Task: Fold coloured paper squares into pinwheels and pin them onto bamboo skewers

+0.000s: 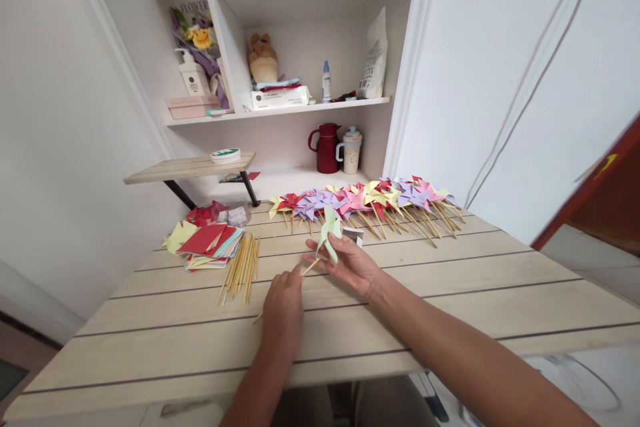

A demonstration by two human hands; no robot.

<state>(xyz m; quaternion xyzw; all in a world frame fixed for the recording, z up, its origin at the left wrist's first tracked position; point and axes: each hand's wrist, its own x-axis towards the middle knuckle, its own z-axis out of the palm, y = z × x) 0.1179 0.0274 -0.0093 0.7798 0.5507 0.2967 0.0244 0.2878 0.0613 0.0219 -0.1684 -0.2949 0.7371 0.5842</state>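
Observation:
Over the middle of the table, a pale green paper pinwheel [329,235] is held up on a thin wooden stick [311,267]. My left hand [283,297] is closed round the stick, whose lower end pokes out beneath the fist. At the top, my right hand [350,260] has its thumb and fingers on the pinwheel's paper blades. Left of my hands lies a bundle of loose wooden sticks [243,267]. Beside them is a stack of coloured paper squares [205,243]. Many pinwheels [350,200] in purple, red, yellow and pink lie in a row behind.
A small wooden riser [185,168] with black legs stands at the back left, a round white container [226,156] on top. Near its foot is a clear plastic box [235,215]. A red jug [327,148] and a lidded cup [351,150] stand under the shelf.

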